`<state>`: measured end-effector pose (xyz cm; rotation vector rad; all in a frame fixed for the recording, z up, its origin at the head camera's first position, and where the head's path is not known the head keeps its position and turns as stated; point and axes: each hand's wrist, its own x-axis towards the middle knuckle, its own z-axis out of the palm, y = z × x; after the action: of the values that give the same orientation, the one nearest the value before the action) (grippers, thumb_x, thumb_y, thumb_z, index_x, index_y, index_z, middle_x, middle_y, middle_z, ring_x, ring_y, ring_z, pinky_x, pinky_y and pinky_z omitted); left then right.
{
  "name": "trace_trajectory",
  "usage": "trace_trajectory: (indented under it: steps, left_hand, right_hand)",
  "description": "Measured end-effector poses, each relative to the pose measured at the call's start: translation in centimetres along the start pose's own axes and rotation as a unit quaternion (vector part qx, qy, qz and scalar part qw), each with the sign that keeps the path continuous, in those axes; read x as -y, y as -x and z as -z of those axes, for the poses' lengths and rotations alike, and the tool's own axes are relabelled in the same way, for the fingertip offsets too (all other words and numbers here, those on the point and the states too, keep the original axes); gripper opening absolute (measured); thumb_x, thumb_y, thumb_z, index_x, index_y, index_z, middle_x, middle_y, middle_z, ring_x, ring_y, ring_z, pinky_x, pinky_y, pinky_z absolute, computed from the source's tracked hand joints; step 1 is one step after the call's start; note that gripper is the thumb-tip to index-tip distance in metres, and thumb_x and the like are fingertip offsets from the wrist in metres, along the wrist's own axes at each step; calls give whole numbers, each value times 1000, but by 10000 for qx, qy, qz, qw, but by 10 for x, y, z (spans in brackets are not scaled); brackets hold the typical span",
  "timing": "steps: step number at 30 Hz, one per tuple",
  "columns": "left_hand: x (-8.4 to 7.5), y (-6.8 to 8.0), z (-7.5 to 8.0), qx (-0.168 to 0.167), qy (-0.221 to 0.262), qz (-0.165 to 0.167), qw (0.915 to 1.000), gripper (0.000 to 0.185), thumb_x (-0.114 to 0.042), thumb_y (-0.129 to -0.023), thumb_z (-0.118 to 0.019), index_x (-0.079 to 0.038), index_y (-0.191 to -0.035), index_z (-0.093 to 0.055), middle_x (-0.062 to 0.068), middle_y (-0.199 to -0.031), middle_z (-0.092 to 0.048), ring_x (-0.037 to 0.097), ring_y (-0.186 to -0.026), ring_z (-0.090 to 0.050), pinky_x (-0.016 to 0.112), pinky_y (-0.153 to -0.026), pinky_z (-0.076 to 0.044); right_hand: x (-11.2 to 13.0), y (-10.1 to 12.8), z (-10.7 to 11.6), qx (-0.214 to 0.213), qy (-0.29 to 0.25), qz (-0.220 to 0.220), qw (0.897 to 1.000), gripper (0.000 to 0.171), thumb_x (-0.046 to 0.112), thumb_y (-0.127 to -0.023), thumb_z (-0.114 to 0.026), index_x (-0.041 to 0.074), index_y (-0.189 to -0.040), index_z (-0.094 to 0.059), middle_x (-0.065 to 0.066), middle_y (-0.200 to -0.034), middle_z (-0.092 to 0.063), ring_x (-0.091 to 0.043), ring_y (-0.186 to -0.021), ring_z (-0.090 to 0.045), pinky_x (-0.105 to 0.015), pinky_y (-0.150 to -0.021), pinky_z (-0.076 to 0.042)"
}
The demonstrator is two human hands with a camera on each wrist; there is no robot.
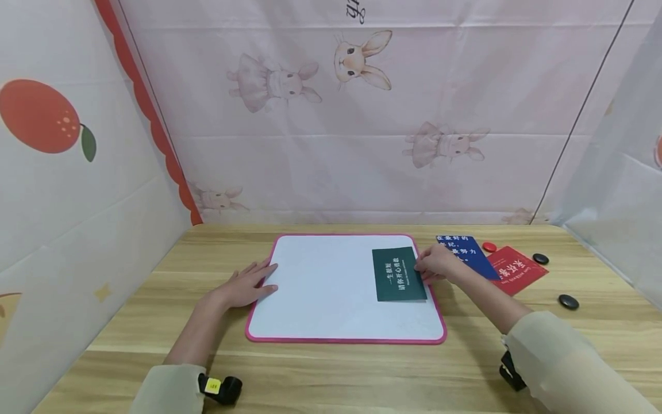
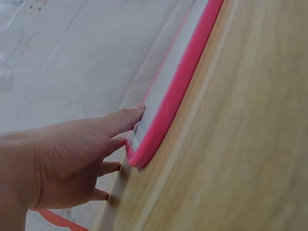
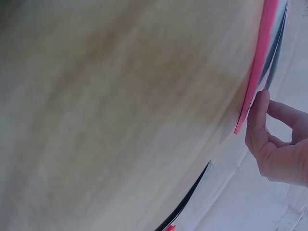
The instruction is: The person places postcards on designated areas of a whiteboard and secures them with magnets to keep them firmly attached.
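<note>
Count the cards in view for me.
3: a green card on the whiteboard under the right hand, a blue card right of the board, a red card beside it.

Green card [image 1: 399,274] flat on pink-rimmed whiteboard [image 1: 320,287]

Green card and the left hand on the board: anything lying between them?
Nothing: in the head view only bare white surface of the pink-rimmed board separates the left hand from the green card.
</note>
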<state>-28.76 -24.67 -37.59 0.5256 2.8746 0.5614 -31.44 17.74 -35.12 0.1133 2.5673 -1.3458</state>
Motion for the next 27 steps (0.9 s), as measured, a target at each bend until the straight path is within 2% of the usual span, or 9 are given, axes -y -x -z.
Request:
trace_trajectory:
  steps: [27]
  left_hand:
    - [-2,0,2,13,-11,30,10000,67,-41,-90,-53,-8,-144,-30,17,-150,-15,42,-134,-6,63,-101,1]
  right_hand:
    - [0,1,-2,-65,130,157,9998,12,-2,-86,-58,-9,-95,-55,-16,-77,-59,-19,-60,-58,-31,-57,-54]
